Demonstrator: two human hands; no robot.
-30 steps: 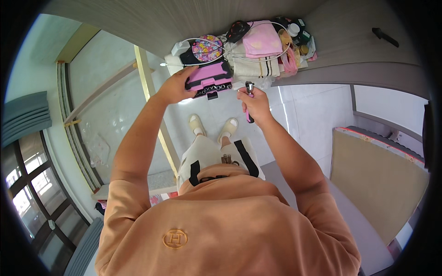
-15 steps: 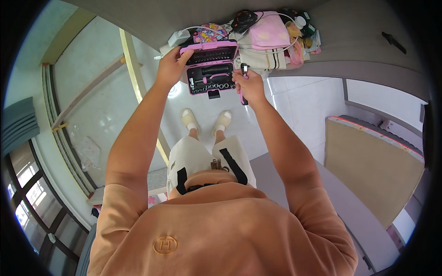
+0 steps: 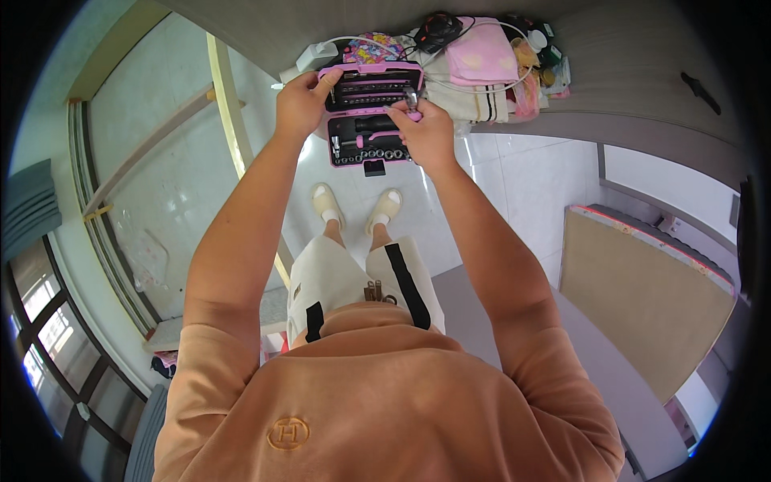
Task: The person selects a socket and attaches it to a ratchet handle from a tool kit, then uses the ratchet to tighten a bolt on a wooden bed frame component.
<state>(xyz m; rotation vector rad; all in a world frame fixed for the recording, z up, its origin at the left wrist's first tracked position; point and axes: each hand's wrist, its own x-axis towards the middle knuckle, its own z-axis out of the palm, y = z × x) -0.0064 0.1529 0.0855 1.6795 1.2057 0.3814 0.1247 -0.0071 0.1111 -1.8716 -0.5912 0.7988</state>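
Note:
A pink and black tool case (image 3: 347, 127) is spread open in front of me. Rows of small bits line its lid, and the lower half holds a black and pink handle and a row of sockets (image 3: 384, 154). With fingers wrapped round the lid's left edge and thumb on top, my left hand (image 3: 299, 104) grips the case. My right hand (image 3: 427, 132) is closed round a pink-handled ratchet wrench (image 3: 412, 108), its silver head pointing up beside the case's right side. Most of the wrench's handle is hidden by that hand.
Behind the case, a grey surface carries a white power adapter (image 3: 317, 55), a pink towel (image 3: 482, 52), a black corded device (image 3: 438, 32) and striped cloth. A black object (image 3: 700, 92) lies farther right. A pale wooden post (image 3: 229, 112) stands at left, a beige panel (image 3: 642, 289) at right.
My right hand has moved left and turned, bringing the ratchet wrench over the case's right edge. My left hand keeps its grip on the lid.

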